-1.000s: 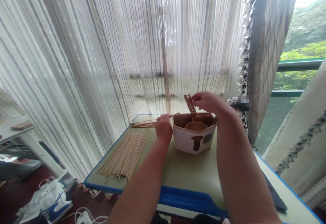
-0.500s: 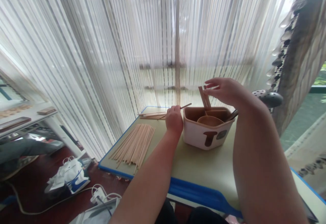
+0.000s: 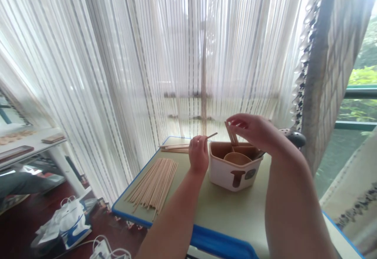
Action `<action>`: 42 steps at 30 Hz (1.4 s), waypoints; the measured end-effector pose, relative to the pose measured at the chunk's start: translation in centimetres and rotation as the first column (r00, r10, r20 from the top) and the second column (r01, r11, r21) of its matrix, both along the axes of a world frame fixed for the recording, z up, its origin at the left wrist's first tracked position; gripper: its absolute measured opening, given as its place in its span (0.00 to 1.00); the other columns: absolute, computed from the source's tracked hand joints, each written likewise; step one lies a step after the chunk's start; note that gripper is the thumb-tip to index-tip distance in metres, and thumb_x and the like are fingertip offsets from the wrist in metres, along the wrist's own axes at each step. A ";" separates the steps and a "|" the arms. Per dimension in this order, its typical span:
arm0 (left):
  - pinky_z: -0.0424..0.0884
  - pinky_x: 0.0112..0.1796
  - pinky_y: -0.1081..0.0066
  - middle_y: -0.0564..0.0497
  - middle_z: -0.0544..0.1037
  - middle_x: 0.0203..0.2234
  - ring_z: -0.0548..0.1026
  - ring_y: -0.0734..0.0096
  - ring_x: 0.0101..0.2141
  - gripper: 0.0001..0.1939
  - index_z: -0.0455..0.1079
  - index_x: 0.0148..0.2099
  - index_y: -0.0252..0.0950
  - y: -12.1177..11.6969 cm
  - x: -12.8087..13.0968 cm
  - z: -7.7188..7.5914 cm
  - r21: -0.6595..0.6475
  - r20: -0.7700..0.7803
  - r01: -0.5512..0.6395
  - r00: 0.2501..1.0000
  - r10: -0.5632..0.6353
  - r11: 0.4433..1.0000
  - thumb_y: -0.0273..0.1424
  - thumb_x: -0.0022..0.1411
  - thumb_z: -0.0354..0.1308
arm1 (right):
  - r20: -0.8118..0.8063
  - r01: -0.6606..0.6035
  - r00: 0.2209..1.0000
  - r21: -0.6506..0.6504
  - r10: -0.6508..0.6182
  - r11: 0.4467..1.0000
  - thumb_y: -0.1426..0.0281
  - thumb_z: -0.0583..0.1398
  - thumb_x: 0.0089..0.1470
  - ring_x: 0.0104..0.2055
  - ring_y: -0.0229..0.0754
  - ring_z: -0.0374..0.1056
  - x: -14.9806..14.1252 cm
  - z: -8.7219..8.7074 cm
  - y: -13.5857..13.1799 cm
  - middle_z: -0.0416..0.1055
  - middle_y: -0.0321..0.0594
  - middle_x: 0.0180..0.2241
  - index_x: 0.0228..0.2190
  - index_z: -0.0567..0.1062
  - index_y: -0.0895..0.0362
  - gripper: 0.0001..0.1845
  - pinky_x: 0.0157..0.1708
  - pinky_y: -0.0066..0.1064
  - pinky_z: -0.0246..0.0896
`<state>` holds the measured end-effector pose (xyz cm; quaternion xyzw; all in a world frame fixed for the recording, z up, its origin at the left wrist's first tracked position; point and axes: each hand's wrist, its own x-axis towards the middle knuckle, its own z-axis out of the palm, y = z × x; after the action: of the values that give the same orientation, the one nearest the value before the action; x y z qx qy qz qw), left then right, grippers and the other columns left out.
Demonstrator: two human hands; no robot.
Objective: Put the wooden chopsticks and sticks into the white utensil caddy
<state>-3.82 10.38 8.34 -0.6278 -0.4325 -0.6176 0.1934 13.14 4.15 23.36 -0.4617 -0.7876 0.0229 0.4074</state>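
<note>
My left hand [image 3: 198, 154] is closed around a thin wooden chopstick [image 3: 212, 135], whose end pokes out past the fingers beside the container. The white utensil holder [image 3: 225, 177] has a brown inner rim and several compartments. A few wooden chopsticks [image 3: 231, 134] stand upright in its rear compartment. My right hand [image 3: 246, 127] reaches over the holder, its fingers curled at the tops of these chopsticks. In the front of the holder is a round brown bowl-like piece [image 3: 237, 158]. A dark perforated skimmer [image 3: 295, 137] leans out to the right, partly behind my right wrist.
A fanned pile of wooden chopsticks [image 3: 154, 184] lies on the left of the blue-edged table [image 3: 226, 216], with more loose chopsticks [image 3: 175, 148] behind it. A striped curtain [image 3: 165, 55] hangs behind. White bags [image 3: 66, 221] and cables lie on the floor; another person's leg [image 3: 26, 182] shows at left.
My right hand's fingers loosened from the upright chopsticks half a second ago and are now curled at their tops again. My left hand stays beside the holder; the view has shifted.
</note>
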 end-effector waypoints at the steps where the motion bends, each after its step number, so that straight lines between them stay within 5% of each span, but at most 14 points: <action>1: 0.65 0.41 0.66 0.47 0.70 0.36 0.67 0.68 0.40 0.08 0.65 0.44 0.37 -0.1 0.0 0.0 0.005 -0.008 0.005 1.000 -0.004 1.000 0.29 0.63 0.47 | 0.011 -0.025 1.000 -0.043 0.026 0.999 0.64 0.59 0.47 0.29 0.39 0.69 -0.1 -0.1 0.1 0.74 0.39 0.29 0.36 0.76 0.55 0.13 0.30 0.30 0.65; 12: 0.65 0.43 0.66 0.47 0.71 0.37 0.68 0.69 0.40 0.10 0.65 0.46 0.38 -0.4 -0.1 0.6 -0.007 -0.060 0.007 0.998 -0.007 1.000 0.28 0.62 0.49 | 0.028 -0.255 0.964 -0.164 0.263 0.953 0.65 0.58 0.49 0.29 0.39 0.69 -1.3 -1.1 1.9 0.74 0.37 0.27 0.31 0.77 0.52 0.08 0.29 0.29 0.63; 21: 0.66 0.43 0.65 0.46 0.73 0.36 0.70 0.68 0.40 0.09 0.67 0.43 0.35 1.1 -0.2 -0.8 -0.122 -0.042 0.024 0.999 -0.029 0.992 0.29 0.63 0.47 | -0.275 -0.058 0.959 0.053 0.071 0.997 0.61 0.58 0.50 0.31 0.40 0.70 1.5 -0.9 3.3 0.74 0.41 0.28 0.34 0.74 0.57 0.14 0.32 0.31 0.64; 26: 0.66 0.43 0.65 0.47 0.73 0.36 0.70 0.68 0.39 0.11 0.68 0.44 0.36 1.3 -0.2 -1.1 -0.155 -0.086 0.039 0.995 -0.052 0.987 0.30 0.63 0.47 | -0.358 -0.038 0.933 -0.003 0.034 0.999 0.58 0.60 0.48 0.29 0.39 0.69 3.6 -1.3 3.8 0.73 0.41 0.28 0.34 0.74 0.57 0.17 0.28 0.31 0.65; 34: 0.66 0.43 0.66 0.47 0.73 0.36 0.70 0.68 0.39 0.12 0.69 0.47 0.38 1.2 -0.5 -0.8 -0.120 -0.109 0.029 0.993 -0.042 0.992 0.32 0.63 0.48 | -0.464 -0.336 0.847 -0.086 0.261 0.938 0.58 0.63 0.43 0.31 0.39 0.69 3.2 -1.6 4.2 0.73 0.41 0.30 0.31 0.75 0.58 0.16 0.27 0.30 0.66; 42: 0.67 0.42 0.68 0.47 0.73 0.36 0.70 0.70 0.39 0.13 0.68 0.48 0.39 1.0 -0.6 -0.7 -0.070 -0.124 0.078 0.988 -0.087 0.994 0.31 0.63 0.49 | -0.429 -0.462 0.833 -0.194 0.349 0.865 0.59 0.63 0.43 0.35 0.40 0.70 2.7 -2.3 4.7 0.75 0.40 0.33 0.33 0.76 0.56 0.16 0.34 0.33 0.67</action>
<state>-4.38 11.43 7.65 -0.6892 -0.4129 -0.5693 0.1742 15.85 8.81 21.07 -0.3232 -0.7619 0.3138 0.4653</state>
